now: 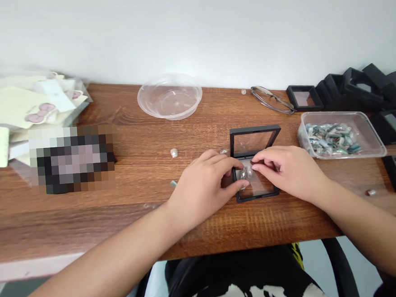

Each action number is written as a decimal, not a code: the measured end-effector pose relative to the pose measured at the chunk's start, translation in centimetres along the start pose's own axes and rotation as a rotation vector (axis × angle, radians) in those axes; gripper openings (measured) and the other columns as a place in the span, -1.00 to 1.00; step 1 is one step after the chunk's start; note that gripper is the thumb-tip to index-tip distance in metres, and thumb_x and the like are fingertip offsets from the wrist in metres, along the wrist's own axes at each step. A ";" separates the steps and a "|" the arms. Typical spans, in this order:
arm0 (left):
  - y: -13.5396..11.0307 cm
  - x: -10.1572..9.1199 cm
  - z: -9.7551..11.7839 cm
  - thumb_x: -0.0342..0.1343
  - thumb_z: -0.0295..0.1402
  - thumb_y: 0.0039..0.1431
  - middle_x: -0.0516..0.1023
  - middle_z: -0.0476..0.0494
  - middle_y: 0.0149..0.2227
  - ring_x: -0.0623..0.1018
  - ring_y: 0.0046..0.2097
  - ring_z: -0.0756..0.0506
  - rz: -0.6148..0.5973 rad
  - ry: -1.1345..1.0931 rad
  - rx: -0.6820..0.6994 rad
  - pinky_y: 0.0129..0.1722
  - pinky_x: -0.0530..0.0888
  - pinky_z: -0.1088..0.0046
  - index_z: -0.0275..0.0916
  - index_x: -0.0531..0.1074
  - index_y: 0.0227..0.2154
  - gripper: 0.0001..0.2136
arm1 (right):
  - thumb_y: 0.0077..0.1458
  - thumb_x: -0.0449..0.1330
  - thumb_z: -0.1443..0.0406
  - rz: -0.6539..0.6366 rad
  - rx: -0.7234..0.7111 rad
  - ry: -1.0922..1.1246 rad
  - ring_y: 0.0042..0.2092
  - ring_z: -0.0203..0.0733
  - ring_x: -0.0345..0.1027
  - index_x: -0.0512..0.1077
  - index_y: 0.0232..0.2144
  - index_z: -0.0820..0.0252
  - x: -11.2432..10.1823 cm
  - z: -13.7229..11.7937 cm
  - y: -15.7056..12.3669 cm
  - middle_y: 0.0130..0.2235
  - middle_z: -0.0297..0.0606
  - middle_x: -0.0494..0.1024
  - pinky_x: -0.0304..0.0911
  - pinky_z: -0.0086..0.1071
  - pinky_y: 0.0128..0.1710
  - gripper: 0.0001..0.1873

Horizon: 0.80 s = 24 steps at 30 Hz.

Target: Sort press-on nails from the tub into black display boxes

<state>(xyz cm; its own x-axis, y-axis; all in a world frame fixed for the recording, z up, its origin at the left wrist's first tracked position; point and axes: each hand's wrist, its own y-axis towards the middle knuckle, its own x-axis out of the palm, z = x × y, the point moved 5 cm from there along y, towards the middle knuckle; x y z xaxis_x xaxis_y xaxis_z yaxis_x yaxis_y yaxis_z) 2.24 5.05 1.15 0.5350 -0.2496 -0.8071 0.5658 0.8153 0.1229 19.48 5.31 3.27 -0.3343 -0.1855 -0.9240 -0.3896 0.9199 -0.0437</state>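
Note:
A black hinged display case point(260, 187) with clear film panes stands open on the table, its lid raised at the back. Small shiny clear-plastic packets point(246, 172) lie over the film of the lower half; what they contain is too small to make out. My left hand point(203, 184) pinches at their left side with thumb and index finger. From the right, my right hand point(286, 171) holds the same packets between its thumb and fingertips, the other fingers curled in.
A clear plastic tub point(346, 154) of small wrapped pieces point(333, 139) stands on the right, near stacked black cases point(359, 87) and eyeglasses point(272, 101). A round clear bowl point(170, 100) sits at the back. Cream cards point(15, 107) and a blurred dark object point(77, 163) lie left.

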 end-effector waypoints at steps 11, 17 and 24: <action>0.2 0.2 -0.1 0.30 -0.21 0.20 0.52 -0.04 -0.34 0.48 -0.22 -0.16 -0.037 0.017 0.016 -0.21 0.40 0.30 -0.07 0.57 -0.04 -0.73 | 0.21 0.22 0.25 -0.075 -0.093 -0.001 -0.46 -0.30 0.32 0.59 -0.22 0.09 0.4 -0.1 0.0 -0.48 -0.38 0.51 0.10 -0.41 -0.42 -0.85; 0.3 0.2 -0.1 0.31 -0.20 0.18 0.54 -0.02 -0.35 0.49 -0.23 -0.15 -0.035 -0.002 -0.006 -0.22 0.40 0.30 -0.09 0.56 -0.07 -0.74 | 0.24 0.20 0.25 -0.099 -0.104 0.001 -0.44 -0.28 0.35 0.58 -0.18 0.10 0.6 -0.1 0.0 -0.47 -0.37 0.53 0.14 -0.40 -0.40 -0.83; 0.4 -0.2 -0.2 0.37 -0.22 0.11 0.59 -0.04 -0.29 0.53 -0.21 -0.15 0.002 -0.003 -0.023 -0.19 0.43 0.32 -0.17 0.53 -0.09 -0.67 | 0.24 0.19 0.28 -0.098 -0.129 0.018 -0.43 -0.26 0.39 0.58 -0.16 0.09 0.5 -0.2 0.0 -0.43 -0.36 0.58 0.17 -0.39 -0.39 -0.82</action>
<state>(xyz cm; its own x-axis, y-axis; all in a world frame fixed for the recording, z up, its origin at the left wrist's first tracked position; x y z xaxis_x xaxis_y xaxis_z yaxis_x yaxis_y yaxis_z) 2.25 5.49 1.21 0.5378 -0.2492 -0.8054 0.5501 0.8277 0.1112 19.12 5.17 2.84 -0.3036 -0.2796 -0.9108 -0.5279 0.8452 -0.0835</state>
